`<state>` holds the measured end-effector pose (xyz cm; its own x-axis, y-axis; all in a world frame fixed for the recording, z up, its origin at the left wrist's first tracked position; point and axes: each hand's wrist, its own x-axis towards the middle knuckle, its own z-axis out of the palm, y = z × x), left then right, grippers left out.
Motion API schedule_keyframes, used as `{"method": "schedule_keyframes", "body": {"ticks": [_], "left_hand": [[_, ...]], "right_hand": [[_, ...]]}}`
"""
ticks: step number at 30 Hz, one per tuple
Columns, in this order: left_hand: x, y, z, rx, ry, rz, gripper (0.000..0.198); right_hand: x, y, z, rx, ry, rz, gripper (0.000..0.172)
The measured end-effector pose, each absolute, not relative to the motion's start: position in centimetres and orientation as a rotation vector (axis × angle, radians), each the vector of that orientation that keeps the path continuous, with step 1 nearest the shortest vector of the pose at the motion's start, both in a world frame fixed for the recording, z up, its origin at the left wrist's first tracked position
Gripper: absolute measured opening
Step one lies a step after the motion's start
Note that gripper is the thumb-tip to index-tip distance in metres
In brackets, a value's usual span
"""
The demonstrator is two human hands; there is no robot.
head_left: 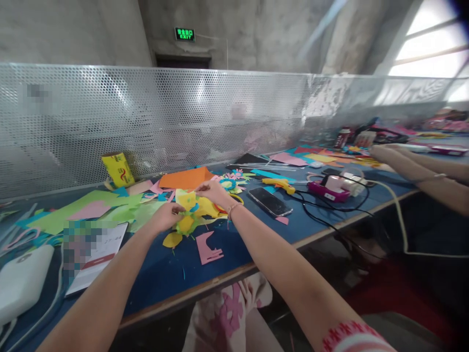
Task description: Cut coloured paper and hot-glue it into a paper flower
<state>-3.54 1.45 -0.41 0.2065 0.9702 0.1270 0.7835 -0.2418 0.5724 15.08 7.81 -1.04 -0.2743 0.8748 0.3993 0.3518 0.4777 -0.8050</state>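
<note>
A small piece of yellow paper (186,199) is held up between my two hands, just above the blue tabletop. My right hand (214,193) pinches its upper right edge. My left hand (167,216) is closed with the fingertips at its lower left side. Just beneath lies a yellow and green paper flower (185,225). A loose yellow paper shape (172,239) rests nearer the table's front. More yellow paper (207,209) lies under my right hand, with scissors' handles perhaps beside it, partly hidden by my wrist.
Right of my hands are a black phone (270,201), a yellow glue gun (280,185) and a purple power strip (330,191) with cables. Orange paper (185,178) lies behind, green paper (73,210) to the left. A white power bank (25,283) sits front left. Another person's arms (414,164) reach in right.
</note>
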Motion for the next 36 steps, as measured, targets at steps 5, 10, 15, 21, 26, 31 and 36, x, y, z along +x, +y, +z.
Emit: {"method": "schedule_keyframes", "body": {"ticks": [5,10,15,21,26,31,36], "left_hand": [[-3.4,1.2,-0.2,1.892,1.651,0.919,0.027],[-3.2,1.5,-0.6,1.69,1.589,1.173,0.029],[-2.9,1.6,-1.0,1.464,1.486,1.248,0.033],[-2.7,1.6,-1.0,1.302,1.469,1.475,0.047],[-2.4,1.6,-0.6,1.23,1.284,1.52,0.046],[-2.1,1.6,-0.8,1.173,1.169,1.491,0.031],[-1.8,1.4,-0.5,1.049,1.078,1.488,0.027]], "right_hand": [[15.0,7.5,-0.7,-1.041,-1.812,0.736,0.005],[14.9,7.1,-0.2,-1.002,-1.735,0.778,0.004],[14.8,7.0,0.0,-0.99,-1.625,0.834,0.003],[14.6,7.4,-0.2,-0.96,-1.494,1.002,0.004],[14.4,7.2,-0.2,-0.904,-1.452,1.052,0.004],[14.3,6.4,0.3,-0.883,-1.427,1.029,0.008],[14.2,5.9,0.5,-0.856,-1.44,0.991,0.013]]}}
